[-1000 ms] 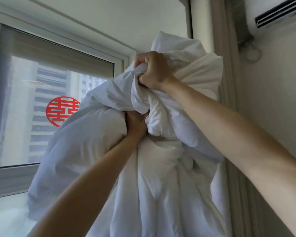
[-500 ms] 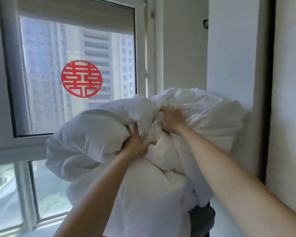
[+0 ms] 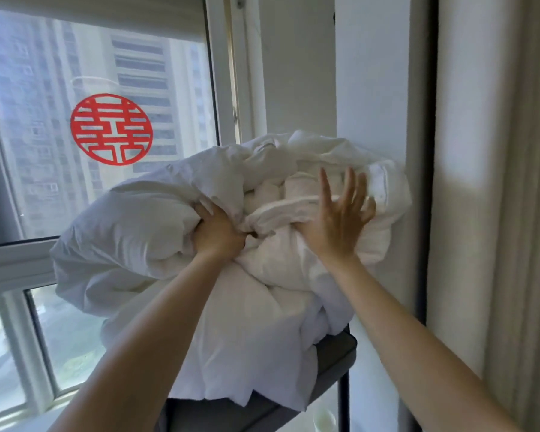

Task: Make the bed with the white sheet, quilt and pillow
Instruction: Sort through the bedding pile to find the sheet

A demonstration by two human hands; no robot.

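A bundled white quilt fills the middle of the frame, heaped on a dark grey chair whose seat edge and thin black leg show at the lower centre. The left hand is clenched into a fold of the quilt near the centre of the bundle, fingers sunk in the cloth. The right hand has let go: its fingers are spread and straight, the palm lying against the upper right part of the bundle. Just right of the quilt, and touching it, stands a white wall, with a dark vertical strip and a pale curtain beyond it along the right edge. Behind the bundle, across the left half of the frame, is a window with a white frame; a round red paper cutout is stuck on the glass at upper left, and tall buildings show outside. A blind hangs across the top of the window.
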